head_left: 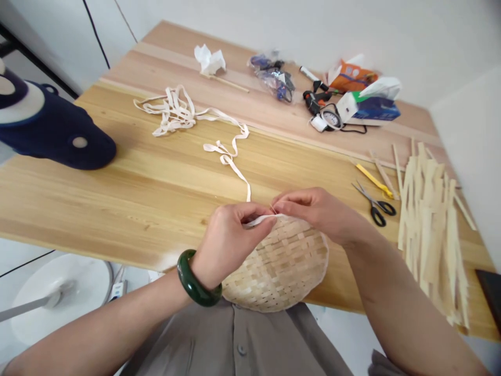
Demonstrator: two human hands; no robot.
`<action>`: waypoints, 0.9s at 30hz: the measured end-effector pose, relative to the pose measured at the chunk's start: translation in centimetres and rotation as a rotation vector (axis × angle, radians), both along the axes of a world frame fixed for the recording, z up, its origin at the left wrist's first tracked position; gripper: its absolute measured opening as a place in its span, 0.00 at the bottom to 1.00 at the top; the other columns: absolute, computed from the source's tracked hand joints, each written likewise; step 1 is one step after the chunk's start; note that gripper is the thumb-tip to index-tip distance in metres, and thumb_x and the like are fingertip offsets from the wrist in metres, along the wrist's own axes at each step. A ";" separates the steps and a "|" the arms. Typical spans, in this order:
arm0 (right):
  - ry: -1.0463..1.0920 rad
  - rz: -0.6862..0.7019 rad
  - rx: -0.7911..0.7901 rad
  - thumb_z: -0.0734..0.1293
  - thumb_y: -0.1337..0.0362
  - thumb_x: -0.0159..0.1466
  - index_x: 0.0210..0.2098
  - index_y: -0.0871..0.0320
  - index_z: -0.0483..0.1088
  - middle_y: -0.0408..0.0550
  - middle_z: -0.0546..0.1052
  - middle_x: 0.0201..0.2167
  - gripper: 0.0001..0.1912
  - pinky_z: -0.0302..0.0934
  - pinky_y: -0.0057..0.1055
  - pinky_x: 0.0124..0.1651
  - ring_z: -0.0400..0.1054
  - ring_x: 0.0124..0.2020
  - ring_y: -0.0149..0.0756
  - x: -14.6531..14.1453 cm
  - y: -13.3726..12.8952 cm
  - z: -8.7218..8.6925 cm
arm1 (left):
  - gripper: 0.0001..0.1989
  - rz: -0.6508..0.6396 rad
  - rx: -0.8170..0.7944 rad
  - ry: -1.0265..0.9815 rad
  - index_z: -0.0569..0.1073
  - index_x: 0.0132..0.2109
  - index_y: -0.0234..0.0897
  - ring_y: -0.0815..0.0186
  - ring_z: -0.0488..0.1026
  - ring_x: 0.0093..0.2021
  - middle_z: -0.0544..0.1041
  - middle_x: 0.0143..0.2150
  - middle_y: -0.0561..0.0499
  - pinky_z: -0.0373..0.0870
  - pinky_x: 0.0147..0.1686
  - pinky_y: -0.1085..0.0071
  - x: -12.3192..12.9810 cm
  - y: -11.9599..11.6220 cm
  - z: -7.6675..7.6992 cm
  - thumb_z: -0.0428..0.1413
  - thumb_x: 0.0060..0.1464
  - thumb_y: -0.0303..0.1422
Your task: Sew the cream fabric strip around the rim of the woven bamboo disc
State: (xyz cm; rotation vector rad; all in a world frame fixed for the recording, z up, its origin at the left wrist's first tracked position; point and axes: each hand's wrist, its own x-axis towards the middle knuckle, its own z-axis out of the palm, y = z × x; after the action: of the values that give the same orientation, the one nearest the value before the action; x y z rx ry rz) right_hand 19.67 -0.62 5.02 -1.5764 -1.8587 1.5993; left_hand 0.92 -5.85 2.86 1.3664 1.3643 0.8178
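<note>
A round woven bamboo piece [285, 261] with pale tape along its rim leans between my body and the table's front edge. Closed on its upper rim, my left hand [235, 235] pinches the white tape against the weave; a green bangle circles that wrist. My right hand [313, 209] is at the same rim, thumb and fingertips pressed together. Something thin and fine, perhaps a needle or thread, shows at those fingertips, too small to be sure. From the rim, the white fabric tape [238, 172] runs away over the table to a loose tangled heap.
Black-handled scissors [376, 203] and a yellow strip [373, 180] lie right of my hands, beside many bamboo strips [426, 224]. Behind are a glue gun [315, 102], tissue packs [371, 104], bagged items [274, 75] and crumpled paper [209, 60]. A dark blue plush-like object [58, 125] stands left.
</note>
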 end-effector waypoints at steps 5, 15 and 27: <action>0.296 -0.064 -0.337 0.73 0.57 0.56 0.31 0.57 0.75 0.45 0.77 0.35 0.10 0.64 0.31 0.37 0.70 0.35 0.34 -0.6 0.3 -0.5 | 0.07 -0.011 -0.020 -0.066 0.81 0.34 0.35 0.70 0.74 0.30 0.82 0.30 0.54 0.66 0.29 0.78 -0.1 0.2 -0.1 0.61 0.53 0.35; 0.562 -0.916 -0.032 0.61 0.74 0.62 0.20 0.58 0.62 0.34 0.54 0.14 0.14 0.59 0.21 0.24 0.52 0.15 0.22 4.5 5.5 -0.6 | 0.09 -0.063 -0.173 -0.196 0.80 0.33 0.33 0.72 0.71 0.27 0.80 0.28 0.52 0.64 0.24 0.79 -1.0 1.3 -0.8 0.63 0.52 0.36; -0.115 -1.453 0.779 0.60 0.80 0.54 0.16 0.55 0.64 0.40 0.58 0.12 0.17 0.38 0.31 0.19 0.50 0.15 0.28 19.9 3.2 -3.3 | 0.10 -0.057 -0.280 -0.367 0.79 0.33 0.33 0.74 0.71 0.26 0.79 0.29 0.53 0.65 0.25 0.80 -2.3 2.2 -2.9 0.65 0.51 0.38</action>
State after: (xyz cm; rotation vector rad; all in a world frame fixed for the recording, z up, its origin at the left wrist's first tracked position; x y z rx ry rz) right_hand 39.58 2.54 1.70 -1.7800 -0.6458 0.1141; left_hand -1.39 -3.69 -0.02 0.9777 1.0993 0.7630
